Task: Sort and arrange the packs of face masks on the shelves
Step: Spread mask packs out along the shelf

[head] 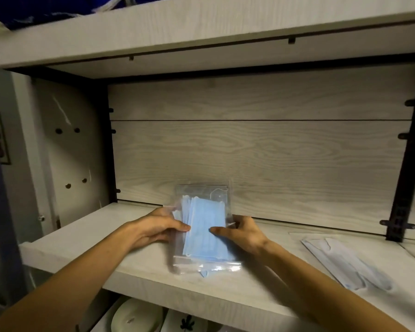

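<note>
Both hands hold a clear plastic pack of light blue face masks [205,232], the left hand [157,227] gripping its left edge and the right hand [241,232] its right edge, thumbs on the front. The pack stands tilted on the pale wood-grain shelf [82,238]. No writing on it is legible. To the right of the right hand, a second flat clear pack of masks [345,262] lies on the shelf. Below the hands, white dishes [139,317] sit on a lower level.
</note>
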The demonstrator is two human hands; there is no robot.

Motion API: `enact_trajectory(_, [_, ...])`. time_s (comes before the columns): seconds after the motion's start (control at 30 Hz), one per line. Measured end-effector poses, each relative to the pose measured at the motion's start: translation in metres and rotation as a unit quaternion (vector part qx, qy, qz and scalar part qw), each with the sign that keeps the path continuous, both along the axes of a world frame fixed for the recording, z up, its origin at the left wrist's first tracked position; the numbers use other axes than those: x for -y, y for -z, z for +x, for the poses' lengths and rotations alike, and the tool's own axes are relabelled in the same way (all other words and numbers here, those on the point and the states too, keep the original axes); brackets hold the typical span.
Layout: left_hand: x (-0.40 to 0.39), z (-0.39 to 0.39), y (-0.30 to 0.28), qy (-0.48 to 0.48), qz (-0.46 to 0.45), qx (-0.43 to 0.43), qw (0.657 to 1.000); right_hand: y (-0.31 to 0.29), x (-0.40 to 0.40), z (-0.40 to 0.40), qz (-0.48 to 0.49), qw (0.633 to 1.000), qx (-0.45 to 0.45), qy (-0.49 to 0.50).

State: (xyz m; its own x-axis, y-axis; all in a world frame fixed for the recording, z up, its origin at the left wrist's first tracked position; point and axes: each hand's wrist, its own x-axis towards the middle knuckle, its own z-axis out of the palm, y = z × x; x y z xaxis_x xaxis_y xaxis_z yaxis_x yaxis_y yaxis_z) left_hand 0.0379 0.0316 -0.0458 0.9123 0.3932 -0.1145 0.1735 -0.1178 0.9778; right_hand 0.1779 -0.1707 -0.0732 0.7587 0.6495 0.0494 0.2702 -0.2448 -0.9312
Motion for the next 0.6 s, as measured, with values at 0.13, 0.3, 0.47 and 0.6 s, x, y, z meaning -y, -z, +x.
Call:
enact_trajectory(0.13, [0.015, 0.014, 0.002, 0.030, -0.082, 0.055, 0.995, 0.000, 0.014, 0.014, 0.058, 0.993, -0.105, 0.020])
enact_trajectory(0.3, [0.026, 0.032, 0.006, -0.022, -0.089, 0.032, 0.995, 0.005, 0.029, 0.021, 0.036, 0.990, -0.133, 0.035])
enact_trajectory(0.47, [0.038, 0.042, 0.007, -0.015, -0.063, 0.018, 0.998, 0.003, 0.038, 0.019, 0.059, 0.986, -0.144, 0.064])
enact_trajectory(0.6, [0.053, 0.048, 0.007, 0.017, -0.071, 0.026, 0.997, 0.002, 0.044, 0.018, 0.070, 0.990, -0.109, 0.049])
